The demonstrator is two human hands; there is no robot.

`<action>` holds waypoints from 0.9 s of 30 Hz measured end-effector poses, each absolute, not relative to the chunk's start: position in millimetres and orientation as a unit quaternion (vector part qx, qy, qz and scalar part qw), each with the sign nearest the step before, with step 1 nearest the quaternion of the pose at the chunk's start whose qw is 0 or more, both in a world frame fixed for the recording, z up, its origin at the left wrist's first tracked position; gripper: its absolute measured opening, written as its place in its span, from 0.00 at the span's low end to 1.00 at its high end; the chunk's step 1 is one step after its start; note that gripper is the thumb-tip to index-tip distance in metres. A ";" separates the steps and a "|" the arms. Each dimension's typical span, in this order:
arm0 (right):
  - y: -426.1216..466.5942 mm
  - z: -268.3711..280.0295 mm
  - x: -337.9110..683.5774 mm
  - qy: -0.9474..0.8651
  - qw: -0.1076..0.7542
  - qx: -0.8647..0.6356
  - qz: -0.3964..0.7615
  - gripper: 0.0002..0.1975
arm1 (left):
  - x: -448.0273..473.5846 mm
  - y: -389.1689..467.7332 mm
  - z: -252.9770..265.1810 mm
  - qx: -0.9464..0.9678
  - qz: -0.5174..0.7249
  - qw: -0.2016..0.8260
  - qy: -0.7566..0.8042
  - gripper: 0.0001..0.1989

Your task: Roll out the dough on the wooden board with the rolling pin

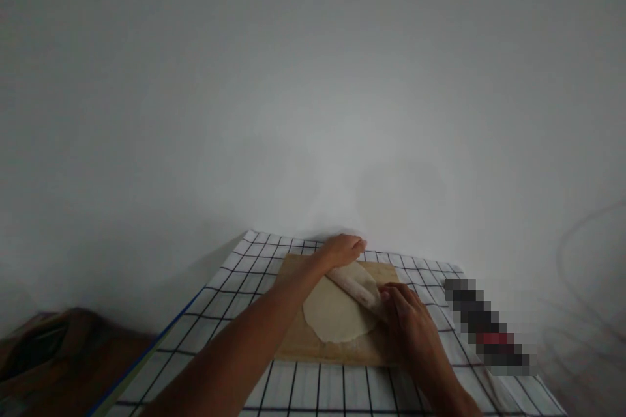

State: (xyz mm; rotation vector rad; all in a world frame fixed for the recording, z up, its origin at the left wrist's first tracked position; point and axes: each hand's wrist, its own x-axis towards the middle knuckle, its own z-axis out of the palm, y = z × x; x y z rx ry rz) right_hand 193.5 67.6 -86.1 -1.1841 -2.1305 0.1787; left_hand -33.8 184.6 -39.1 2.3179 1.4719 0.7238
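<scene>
A pale wooden rolling pin (356, 287) lies slantwise across a thin, roughly round sheet of dough (331, 314). The dough rests on a wooden board (292, 343). My left hand (343, 249) is closed over the pin's far end, with the forearm crossing above the dough's left side. At the near right end of the pin is my right hand (407, 313), its fingers bent over that end. Both ends of the pin are hidden under the hands.
A white cloth with a dark grid (235, 300) covers the table under the board. A plain wall (313, 111) rises just behind it. A dark pixelated item (484, 326) lies at the right edge. Brown and dark things (53, 345) are low on the left.
</scene>
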 end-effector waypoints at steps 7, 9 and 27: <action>70.0 -89.7 195.2 -0.809 0.342 -0.474 0.071 0.19 | -15.4 203.2 -31.2 0.845 0.177 0.129 0.488 0.20; 73.6 -92.2 197.3 -0.804 0.344 -0.481 0.060 0.20 | -12.4 206.7 -30.2 0.850 0.170 0.127 0.483 0.20; 70.7 -96.7 195.3 -0.803 0.355 -0.475 0.065 0.24 | -30.0 185.6 -42.1 0.863 0.169 0.082 0.469 0.16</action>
